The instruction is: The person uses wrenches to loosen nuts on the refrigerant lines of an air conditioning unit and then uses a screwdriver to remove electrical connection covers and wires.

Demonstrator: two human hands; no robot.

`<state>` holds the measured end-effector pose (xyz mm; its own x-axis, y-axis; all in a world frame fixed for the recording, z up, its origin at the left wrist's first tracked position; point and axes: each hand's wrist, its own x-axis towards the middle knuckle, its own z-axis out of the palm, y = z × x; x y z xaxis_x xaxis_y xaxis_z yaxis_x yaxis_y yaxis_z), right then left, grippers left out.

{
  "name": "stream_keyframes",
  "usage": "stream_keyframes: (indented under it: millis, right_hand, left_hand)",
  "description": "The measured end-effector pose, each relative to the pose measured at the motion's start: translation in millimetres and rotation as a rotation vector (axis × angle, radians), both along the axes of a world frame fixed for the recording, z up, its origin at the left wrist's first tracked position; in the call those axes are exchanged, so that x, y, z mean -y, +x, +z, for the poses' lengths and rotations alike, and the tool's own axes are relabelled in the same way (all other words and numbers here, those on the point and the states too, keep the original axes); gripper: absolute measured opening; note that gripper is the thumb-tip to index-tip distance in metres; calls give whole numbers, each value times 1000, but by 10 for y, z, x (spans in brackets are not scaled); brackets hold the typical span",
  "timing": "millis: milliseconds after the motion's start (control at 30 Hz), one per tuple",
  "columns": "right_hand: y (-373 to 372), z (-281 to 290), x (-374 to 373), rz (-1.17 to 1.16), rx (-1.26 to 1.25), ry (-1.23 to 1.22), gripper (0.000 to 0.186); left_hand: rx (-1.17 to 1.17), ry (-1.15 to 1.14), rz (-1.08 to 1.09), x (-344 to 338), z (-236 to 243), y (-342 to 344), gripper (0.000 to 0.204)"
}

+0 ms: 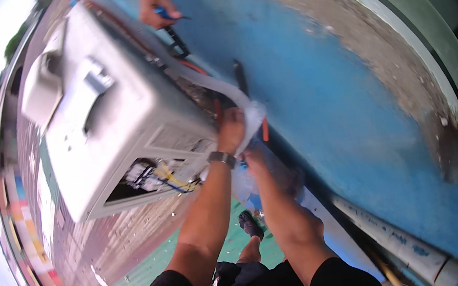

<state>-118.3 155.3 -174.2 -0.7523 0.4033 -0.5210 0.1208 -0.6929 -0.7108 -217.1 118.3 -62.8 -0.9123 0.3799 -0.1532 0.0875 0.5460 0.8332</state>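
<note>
My left hand, with a watch at its wrist, is closed against a white-wrapped pipe behind an outdoor air conditioner unit. Just below it, my right hand is closed near the lower end of the wrapping, its fingers blurred and partly hidden; what they hold cannot be made out. Clear plastic hangs beside the right forearm. The unit's side opening exposes yellow and dark wires. At the top, another person's hand holds a blue-handled screwdriver.
A blue wall runs close along the right of the unit. Orange pieces and a black bracket are near the wrapped pipe. A pale pipe follows the wall's foot. Below lies a green floor; a loose cover rests on the unit.
</note>
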Motion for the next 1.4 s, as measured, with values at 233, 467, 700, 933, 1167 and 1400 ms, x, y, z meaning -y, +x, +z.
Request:
stream_keyframes:
  millis: [233,467,700,933,1167,1400]
  right_hand:
    - [182,168,-85,74,-147,-204,26]
    - [580,797,-176,189,44,-120,59]
    - [1751,1380,-325,258,262,97,46]
    - [2234,1928,-223,235,279,92,36]
    - [2027,1383,-18,344,217,517,26]
    - [1994,1183,3,547,266,429,31]
  left_hand:
    - [-375,311,324,173,383,679,27]
    - [-166,863,563,646,606,1124,24]
    - [163,936,543,1256,1115,1304,33]
    - [83,768,358,1469,1150,1207,28]
    - [45,834,247,1425,1239,1243,26]
    - [218,774,377,1487,1429,1252,24]
